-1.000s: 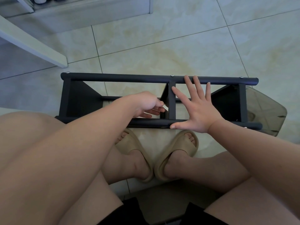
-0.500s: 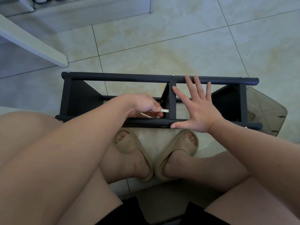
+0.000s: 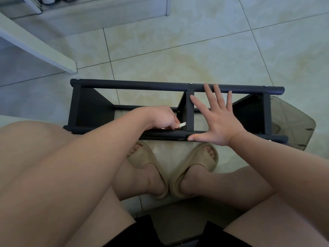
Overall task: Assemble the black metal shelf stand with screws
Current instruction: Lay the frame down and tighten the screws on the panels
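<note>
Nearest the bottom of the frame are bare knees and two tan sandals [image 3: 201,168] on the tile. Just beyond them, across the middle of the frame, the black metal shelf stand [image 3: 142,85] lies on its side on the floor. My left hand [image 3: 160,118], centre-left, has its fingers curled around a small silvery tool [image 3: 182,124], probably a hex key. Its tip points at the foot of the middle crossbar [image 3: 190,111]. My right hand [image 3: 219,122] lies flat with spread fingers, thumb on the near rail and fingertips on the far rail, bracing the frame. I judge this as tightening the crossbar's lower joint. Next, the key must seat squarely in the screw, which I cannot see, while the right hand stops any rocking. Screw heads [image 3: 190,83] already show along the far rail.
</note>
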The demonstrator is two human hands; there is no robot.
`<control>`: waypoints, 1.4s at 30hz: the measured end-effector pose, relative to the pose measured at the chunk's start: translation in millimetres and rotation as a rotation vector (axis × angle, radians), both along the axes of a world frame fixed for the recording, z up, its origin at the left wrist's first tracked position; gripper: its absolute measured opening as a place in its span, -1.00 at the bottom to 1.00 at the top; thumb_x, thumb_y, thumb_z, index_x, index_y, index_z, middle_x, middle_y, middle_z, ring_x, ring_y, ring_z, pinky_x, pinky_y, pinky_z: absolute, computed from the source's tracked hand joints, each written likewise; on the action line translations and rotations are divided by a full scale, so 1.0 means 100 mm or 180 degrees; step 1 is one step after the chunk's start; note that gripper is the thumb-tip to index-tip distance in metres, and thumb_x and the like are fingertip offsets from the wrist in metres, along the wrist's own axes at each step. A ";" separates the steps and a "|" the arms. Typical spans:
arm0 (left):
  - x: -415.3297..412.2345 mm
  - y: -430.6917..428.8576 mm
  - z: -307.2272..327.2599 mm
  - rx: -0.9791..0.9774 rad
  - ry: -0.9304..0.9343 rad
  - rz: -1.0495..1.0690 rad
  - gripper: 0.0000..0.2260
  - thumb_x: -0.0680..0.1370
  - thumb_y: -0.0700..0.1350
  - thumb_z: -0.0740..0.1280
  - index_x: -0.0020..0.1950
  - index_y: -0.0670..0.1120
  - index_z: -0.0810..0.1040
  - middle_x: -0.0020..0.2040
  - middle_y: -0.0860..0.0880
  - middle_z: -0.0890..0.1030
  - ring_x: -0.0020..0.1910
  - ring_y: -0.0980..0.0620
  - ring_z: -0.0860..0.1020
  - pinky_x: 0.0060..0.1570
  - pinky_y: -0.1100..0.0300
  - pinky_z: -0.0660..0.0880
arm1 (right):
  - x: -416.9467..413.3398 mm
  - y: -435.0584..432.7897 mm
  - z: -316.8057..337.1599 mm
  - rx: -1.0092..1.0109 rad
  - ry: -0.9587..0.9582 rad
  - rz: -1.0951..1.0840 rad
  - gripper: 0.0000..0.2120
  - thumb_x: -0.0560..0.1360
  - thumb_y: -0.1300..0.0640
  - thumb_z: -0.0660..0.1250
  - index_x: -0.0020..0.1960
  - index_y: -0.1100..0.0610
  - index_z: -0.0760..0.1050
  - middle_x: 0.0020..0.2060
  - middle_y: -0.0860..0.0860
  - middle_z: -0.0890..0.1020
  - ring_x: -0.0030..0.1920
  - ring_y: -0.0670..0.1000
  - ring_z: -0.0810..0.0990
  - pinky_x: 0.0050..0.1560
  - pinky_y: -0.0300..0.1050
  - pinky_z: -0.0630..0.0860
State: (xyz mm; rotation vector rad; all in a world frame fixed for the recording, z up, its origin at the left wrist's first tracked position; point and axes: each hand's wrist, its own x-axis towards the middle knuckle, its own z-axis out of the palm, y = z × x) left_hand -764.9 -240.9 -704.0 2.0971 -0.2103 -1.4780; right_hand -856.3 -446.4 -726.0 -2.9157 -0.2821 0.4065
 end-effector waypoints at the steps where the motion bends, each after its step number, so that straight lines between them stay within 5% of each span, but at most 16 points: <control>1: 0.01 -0.01 0.01 0.0026 -0.0044 0.0015 -0.85 0.58 -0.18 0.35 -0.16 -0.02 0.64 -0.20 0.04 0.64 -0.15 0.03 0.55 -0.07 0.16 0.44 | 0.00 0.00 0.00 0.0010 -0.0005 -0.0003 0.15 0.26 -0.71 0.01 0.66 -0.11 -0.10 0.64 0.14 -0.24 0.60 0.25 -0.34 0.49 0.50 -0.27; 6: 0.05 -0.03 0.07 0.0070 -0.0248 -0.0056 -0.82 0.59 -0.22 0.26 -0.13 -0.05 0.61 -0.25 0.08 0.68 -0.16 0.08 0.63 -0.19 0.20 0.46 | 0.00 0.00 -0.01 0.0020 -0.0028 0.0001 0.14 0.26 -0.72 0.01 0.66 -0.12 -0.11 0.64 0.14 -0.24 0.60 0.25 -0.34 0.48 0.49 -0.28; 11: 0.09 -0.05 0.07 0.0128 -0.0885 -0.0353 -0.77 0.55 -0.21 0.32 -0.26 0.05 0.59 -0.25 0.13 0.57 -0.22 0.14 0.50 -0.30 0.25 0.34 | 0.00 0.00 -0.01 0.0007 -0.0035 0.0003 0.14 0.25 -0.73 -0.03 0.66 -0.13 -0.11 0.64 0.14 -0.23 0.60 0.26 -0.33 0.48 0.50 -0.28; 17: 0.05 -0.06 -0.02 -0.0255 -0.0122 0.0581 -0.91 0.55 -0.12 0.40 -0.15 0.02 0.63 -0.10 0.03 0.70 -0.07 0.11 0.64 -0.14 0.21 0.50 | 0.00 0.00 -0.01 0.0012 -0.0035 0.0010 0.14 0.26 -0.73 -0.05 0.66 -0.13 -0.11 0.64 0.15 -0.23 0.60 0.26 -0.33 0.48 0.50 -0.28; 24: -0.01 -0.16 -0.06 -0.0371 0.0468 0.1778 -0.93 0.62 -0.09 0.35 0.06 -0.06 0.57 -0.19 0.05 0.71 -0.13 0.11 0.67 -0.01 0.15 0.56 | 0.00 0.00 -0.01 0.0020 -0.0060 0.0013 0.14 0.27 -0.70 0.02 0.66 -0.10 -0.08 0.64 0.15 -0.22 0.60 0.25 -0.33 0.48 0.51 -0.27; 28: -0.01 -0.21 -0.07 -0.0332 0.0335 0.1917 -0.83 0.64 -0.04 0.30 0.19 -0.06 0.58 -0.14 0.04 0.68 -0.12 0.09 0.65 0.06 0.12 0.53 | 0.00 -0.01 -0.02 0.0004 -0.0040 0.0017 0.15 0.26 -0.71 0.02 0.67 -0.11 -0.10 0.63 0.14 -0.24 0.60 0.23 -0.37 0.48 0.48 -0.31; 42: -0.07 -0.23 0.00 -0.0244 0.0128 0.1787 -0.87 0.63 -0.05 0.33 0.11 -0.06 0.59 -0.20 0.05 0.71 -0.16 0.12 0.65 -0.07 0.18 0.50 | 0.00 -0.01 0.03 -0.0162 0.0119 0.0021 0.13 0.25 -0.75 -0.08 0.63 -0.19 -0.27 0.59 0.06 -0.42 0.55 0.17 -0.51 0.48 0.44 -0.37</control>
